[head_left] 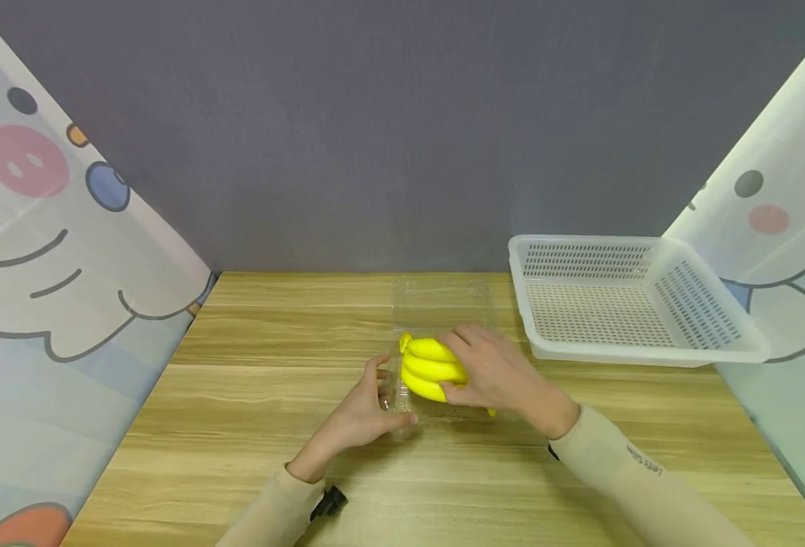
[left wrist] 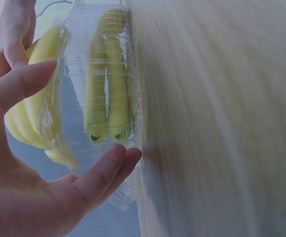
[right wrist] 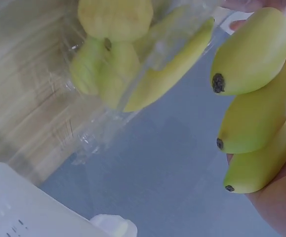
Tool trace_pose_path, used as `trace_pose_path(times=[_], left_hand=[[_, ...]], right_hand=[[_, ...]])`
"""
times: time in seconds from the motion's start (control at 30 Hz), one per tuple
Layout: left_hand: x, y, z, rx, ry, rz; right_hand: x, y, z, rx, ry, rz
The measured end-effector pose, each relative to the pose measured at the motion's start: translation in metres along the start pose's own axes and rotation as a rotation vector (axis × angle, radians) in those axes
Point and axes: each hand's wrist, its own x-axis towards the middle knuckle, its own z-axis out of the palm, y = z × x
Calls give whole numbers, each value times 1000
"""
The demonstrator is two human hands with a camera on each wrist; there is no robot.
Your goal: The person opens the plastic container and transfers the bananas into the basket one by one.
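My right hand [head_left: 494,372] grips a bunch of yellow bananas [head_left: 433,370] from its right side, thumb in front and fingers over the top. The bunch is over a clear plastic clamshell box [head_left: 442,300], whose lid lies back towards the wall. More bananas [left wrist: 97,94] show through the box's side in the left wrist view. At the box's left end is my left hand [head_left: 361,414], fingers spread, thumb at the near corner. The right wrist view shows the dark tips of the held bananas [right wrist: 256,123] close up, with other bananas [right wrist: 175,74] beyond, behind clear plastic.
A white perforated plastic basket [head_left: 648,355] stands at the back right, close to the box. A grey wall [head_left: 375,152] rises behind the wooden table [head_left: 238,425]. Cartoon-printed panels [head_left: 26,304] border the left and right sides.
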Motion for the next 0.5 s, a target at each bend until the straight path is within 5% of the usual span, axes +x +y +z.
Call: trace_pose_path(times=[0.5], left_hand=[[2, 0, 1, -9, 13, -5]], right_hand=[[5, 2, -12, 28, -16, -2]])
